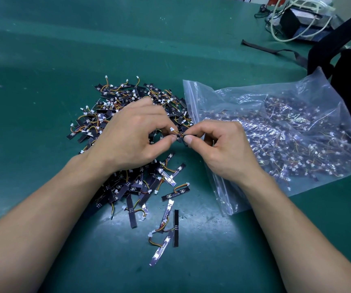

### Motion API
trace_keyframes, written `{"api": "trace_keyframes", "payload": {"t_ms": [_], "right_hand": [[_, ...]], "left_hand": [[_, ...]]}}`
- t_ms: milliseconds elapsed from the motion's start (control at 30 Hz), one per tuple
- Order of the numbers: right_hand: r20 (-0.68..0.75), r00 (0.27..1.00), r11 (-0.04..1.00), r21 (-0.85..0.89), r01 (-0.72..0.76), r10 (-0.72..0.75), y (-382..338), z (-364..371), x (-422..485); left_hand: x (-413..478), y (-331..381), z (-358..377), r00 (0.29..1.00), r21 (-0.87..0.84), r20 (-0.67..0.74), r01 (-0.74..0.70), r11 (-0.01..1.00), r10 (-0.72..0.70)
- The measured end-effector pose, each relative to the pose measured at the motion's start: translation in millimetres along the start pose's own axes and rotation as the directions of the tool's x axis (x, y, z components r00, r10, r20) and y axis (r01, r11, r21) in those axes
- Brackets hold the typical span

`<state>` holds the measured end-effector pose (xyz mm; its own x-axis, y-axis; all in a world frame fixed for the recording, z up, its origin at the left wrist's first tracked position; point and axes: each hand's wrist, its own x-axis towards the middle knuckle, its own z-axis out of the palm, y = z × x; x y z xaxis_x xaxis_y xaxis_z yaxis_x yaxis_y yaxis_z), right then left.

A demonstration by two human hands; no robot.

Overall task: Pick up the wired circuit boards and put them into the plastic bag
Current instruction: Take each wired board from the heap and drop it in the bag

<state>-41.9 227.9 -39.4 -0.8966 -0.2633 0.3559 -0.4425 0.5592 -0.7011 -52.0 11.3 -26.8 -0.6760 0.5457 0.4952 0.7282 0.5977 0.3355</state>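
Black circuit board [181, 135] between pinching hands [128, 132] [219, 144]

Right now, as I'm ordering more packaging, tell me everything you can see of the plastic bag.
The plastic bag is clear, thin and crinkled, with a zip strip along its left edge. It lies flat on the green table, right of the loose pile, holding many wired circuit boards. The right hand is above that edge; contact is unclear.

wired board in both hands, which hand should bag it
Right. Both pinch the wired board; the right hand lies over the plastic bag by its zip mouth, the left hand over the pile.
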Motion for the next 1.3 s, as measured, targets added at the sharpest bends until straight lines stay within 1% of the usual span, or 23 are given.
{"api": "trace_keyframes", "payload": {"t_ms": [233,600,800,900,1100,1300], "right_hand": [[0.008,1.000,1.000,-0.021,0.003,-0.003,-1.4,0.8,-0.9],[0.025,0.998,0.997,-0.050,0.063,-0.062,-0.5,0.0,-0.3],[0.062,0.994,0.995,-0.040,0.088,-0.085,-2.4,0.0,-1.2],[0.050,0.997,0.998,-0.015,0.056,-0.055,-2.3,0.1,-1.3],[0.022,0.998,0.998,0.013,-0.054,0.054,0.9,-0.5,-1.0],[0.019,0.999,0.999,-0.008,-0.043,0.043,-1.8,-0.1,-1.4]], "left_hand": [[0.9,1.1,-0.2,1.000,0.012,-0.002,0.010,1.000,-0.010],[0.5,-1.8,2.4,0.999,-0.014,0.006,0.034,0.999,-0.034],[1.2,-2.2,4.4,0.999,-0.008,0.006,0.053,0.999,-0.053],[1.9,-1.3,4.1,0.998,-0.028,-0.020,0.054,0.998,-0.054],[0.5,1.8,-0.8,1.000,-0.024,0.002,0.020,1.000,-0.020],[0.5,2.7,-0.8,1.000,-0.002,0.003,0.022,1.000,-0.022]]}}
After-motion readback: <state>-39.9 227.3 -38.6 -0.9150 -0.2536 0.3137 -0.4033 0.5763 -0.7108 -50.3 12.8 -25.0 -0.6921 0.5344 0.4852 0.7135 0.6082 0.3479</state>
